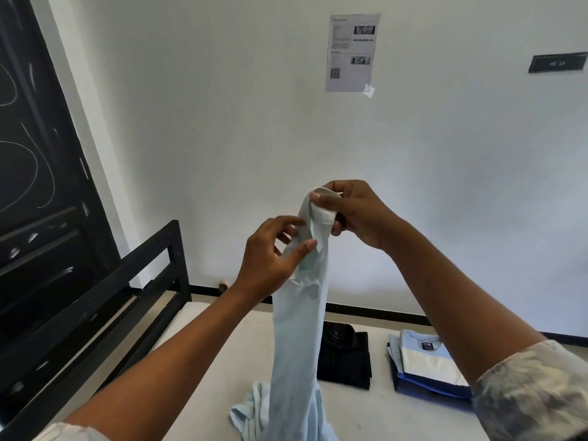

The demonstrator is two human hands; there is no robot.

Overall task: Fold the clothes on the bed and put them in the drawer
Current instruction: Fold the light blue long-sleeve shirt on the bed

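A pale blue shirt (297, 345) is held up above the bed (222, 361) by both hands. Its upper end, a white-lined band, is gripped by the right hand (356, 214), whose fingers and thumb are curled round it; whether the band is a collar or a cuff cannot be told. Just below and left of that hand, the fabric is pinched between the thumb and fingers of the left hand (270, 259). The shirt is hung from the hands in a narrow column, and its lower end is bunched on the bed below the left hand. Below the right hand, a folded black shirt (345, 358) is laid flat on the bed. Under the right forearm a stack of folded shirts (426, 364) is seen, topped by a blue-and-white striped one. A printed sheet (351, 52) is taped to the wall above the right hand.
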